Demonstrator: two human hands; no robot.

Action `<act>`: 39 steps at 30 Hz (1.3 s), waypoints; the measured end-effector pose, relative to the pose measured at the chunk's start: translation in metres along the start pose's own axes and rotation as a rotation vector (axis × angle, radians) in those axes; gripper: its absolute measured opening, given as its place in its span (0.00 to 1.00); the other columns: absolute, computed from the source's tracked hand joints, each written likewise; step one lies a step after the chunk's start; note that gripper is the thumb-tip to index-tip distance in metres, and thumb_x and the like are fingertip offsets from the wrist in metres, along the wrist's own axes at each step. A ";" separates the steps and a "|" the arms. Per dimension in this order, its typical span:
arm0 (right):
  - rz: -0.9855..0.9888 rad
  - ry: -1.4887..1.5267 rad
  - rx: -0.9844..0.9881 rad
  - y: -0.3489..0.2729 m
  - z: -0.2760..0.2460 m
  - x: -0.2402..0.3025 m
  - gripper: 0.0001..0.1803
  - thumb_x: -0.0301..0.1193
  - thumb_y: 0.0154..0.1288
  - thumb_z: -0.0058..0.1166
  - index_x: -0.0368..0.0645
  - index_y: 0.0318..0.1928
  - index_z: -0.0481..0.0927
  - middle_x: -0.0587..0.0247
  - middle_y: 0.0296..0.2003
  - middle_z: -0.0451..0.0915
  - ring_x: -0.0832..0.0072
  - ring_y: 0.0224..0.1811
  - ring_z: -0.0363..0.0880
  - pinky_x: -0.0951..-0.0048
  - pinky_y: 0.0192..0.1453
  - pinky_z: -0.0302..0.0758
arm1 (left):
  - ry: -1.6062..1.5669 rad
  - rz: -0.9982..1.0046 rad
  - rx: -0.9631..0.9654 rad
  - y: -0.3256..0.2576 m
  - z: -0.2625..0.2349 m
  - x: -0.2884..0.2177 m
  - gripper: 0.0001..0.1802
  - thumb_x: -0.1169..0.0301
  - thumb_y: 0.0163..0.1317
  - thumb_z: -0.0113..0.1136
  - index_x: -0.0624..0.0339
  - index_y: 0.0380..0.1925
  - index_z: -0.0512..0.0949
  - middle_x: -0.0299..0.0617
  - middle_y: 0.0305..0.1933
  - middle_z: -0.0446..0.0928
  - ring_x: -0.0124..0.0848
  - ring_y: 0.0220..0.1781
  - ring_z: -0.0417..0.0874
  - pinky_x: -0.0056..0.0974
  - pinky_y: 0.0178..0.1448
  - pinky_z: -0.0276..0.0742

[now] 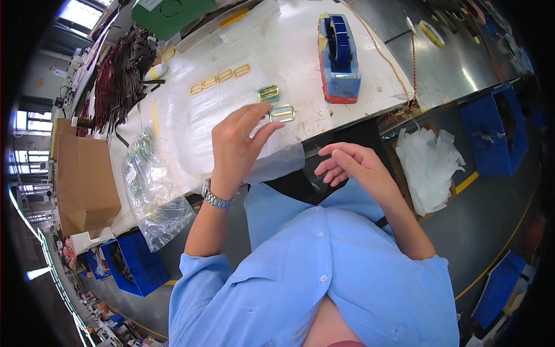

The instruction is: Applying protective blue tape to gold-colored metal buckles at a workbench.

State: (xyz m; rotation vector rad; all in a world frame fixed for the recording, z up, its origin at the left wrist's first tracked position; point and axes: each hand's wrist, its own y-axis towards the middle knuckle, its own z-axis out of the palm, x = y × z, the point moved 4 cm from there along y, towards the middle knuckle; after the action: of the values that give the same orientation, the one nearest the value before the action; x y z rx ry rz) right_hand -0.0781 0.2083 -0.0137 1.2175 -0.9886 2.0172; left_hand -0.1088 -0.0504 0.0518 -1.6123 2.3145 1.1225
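Dark straps point(128, 69) lie between 1 brown cardboard box point(87, 182) and 1 green box point(173, 15).

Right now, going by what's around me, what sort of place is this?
Likely a workshop or factory floor: the bench has a tape dispenser and a row of metal buckles, with dark straps heaped to the left.

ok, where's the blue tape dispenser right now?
Head view, upper part, right of centre: the blue tape dispenser sits on the white worktop, right of the metal slide buckle by the left hand.
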 end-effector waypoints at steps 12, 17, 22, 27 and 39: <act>-0.022 -0.048 -0.082 -0.007 -0.018 -0.001 0.15 0.32 0.86 0.55 0.34 0.60 0.85 0.58 0.45 0.92 0.79 0.43 0.89 0.75 0.50 0.86 | 0.191 -0.103 0.014 0.022 0.018 0.050 0.17 0.64 0.64 0.78 0.60 0.49 0.89 0.48 0.49 0.90 0.48 0.47 0.90 0.46 0.51 0.86; -0.216 -0.097 -0.224 -0.005 -0.028 0.035 0.14 0.30 0.84 0.57 0.34 0.59 0.85 0.60 0.44 0.92 0.80 0.43 0.87 0.76 0.53 0.83 | 0.190 -0.108 0.060 0.021 0.016 0.053 0.20 0.65 0.64 0.78 0.60 0.54 0.87 0.49 0.52 0.89 0.49 0.52 0.90 0.47 0.55 0.86; -0.343 -0.157 -0.369 -0.002 -0.039 0.056 0.15 0.31 0.84 0.58 0.34 0.60 0.85 0.61 0.44 0.92 0.81 0.42 0.86 0.76 0.52 0.84 | 0.198 -0.021 0.079 0.026 0.019 0.039 0.25 0.66 0.65 0.77 0.59 0.60 0.85 0.51 0.57 0.88 0.51 0.59 0.87 0.48 0.62 0.84; -0.592 -0.570 -0.659 0.014 -0.050 0.088 0.16 0.35 0.81 0.62 0.35 0.56 0.89 0.57 0.53 0.84 0.76 0.43 0.85 0.74 0.45 0.83 | 0.217 0.026 0.059 0.037 0.014 0.022 0.25 0.68 0.64 0.78 0.59 0.60 0.84 0.51 0.58 0.87 0.52 0.60 0.86 0.49 0.63 0.84; -0.480 -0.568 -0.616 0.095 -0.074 0.075 0.22 0.44 0.72 0.73 0.34 0.48 0.92 0.53 0.52 0.82 0.66 0.48 0.86 0.65 0.55 0.82 | 0.114 0.515 -0.076 0.123 0.072 -0.054 0.19 0.77 0.65 0.70 0.66 0.56 0.85 0.49 0.63 0.85 0.51 0.71 0.82 0.50 0.71 0.80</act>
State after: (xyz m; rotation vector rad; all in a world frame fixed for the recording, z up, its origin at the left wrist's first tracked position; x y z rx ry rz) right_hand -0.2186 0.2236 0.0029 1.4995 -1.2911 0.9050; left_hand -0.2119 0.0560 0.0882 -1.1494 2.8955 1.2425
